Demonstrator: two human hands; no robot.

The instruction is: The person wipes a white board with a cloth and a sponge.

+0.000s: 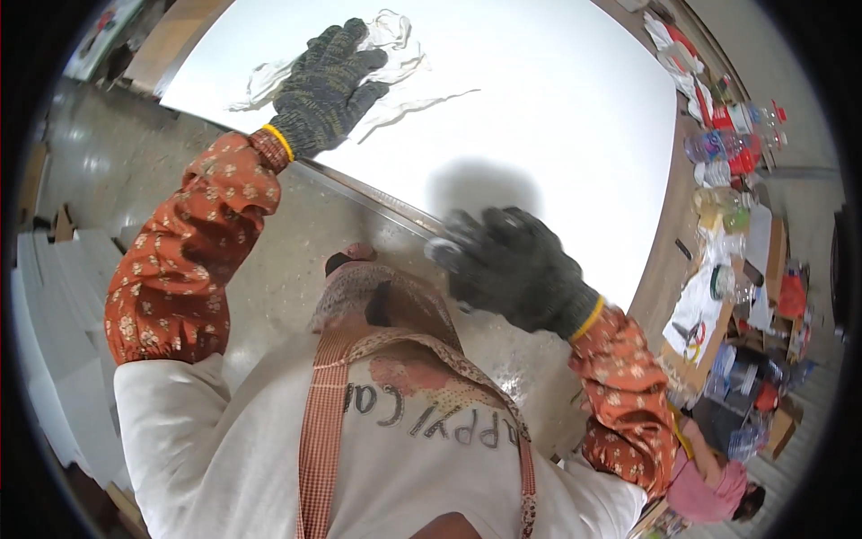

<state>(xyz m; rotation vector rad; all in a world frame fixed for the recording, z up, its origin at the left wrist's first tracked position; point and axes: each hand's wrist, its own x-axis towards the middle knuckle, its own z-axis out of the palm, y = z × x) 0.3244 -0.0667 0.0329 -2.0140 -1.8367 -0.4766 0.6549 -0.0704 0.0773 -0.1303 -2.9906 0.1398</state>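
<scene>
A large white panel (557, 99) lies in front of me. On its far left part is a crumpled white cloth (395, 103). My left hand (328, 90), in a dark grey-green knit glove with a yellow cuff, lies on the cloth with its fingers stretched out and the thumb apart. My right hand (516, 269), gloved alike, hovers by the panel's near edge and casts a shadow on it. Its fingers are curled and partly blurred around a small pale, greyish thing (442, 254) that I cannot make out.
Plastic bottles (718, 144) crowd the brown table edge right of the panel. Farther down that side are scissors (691, 334) on white paper and several boxes. Light flat sheets (67, 323) are stacked at left. Another person in pink (709, 485) is at lower right.
</scene>
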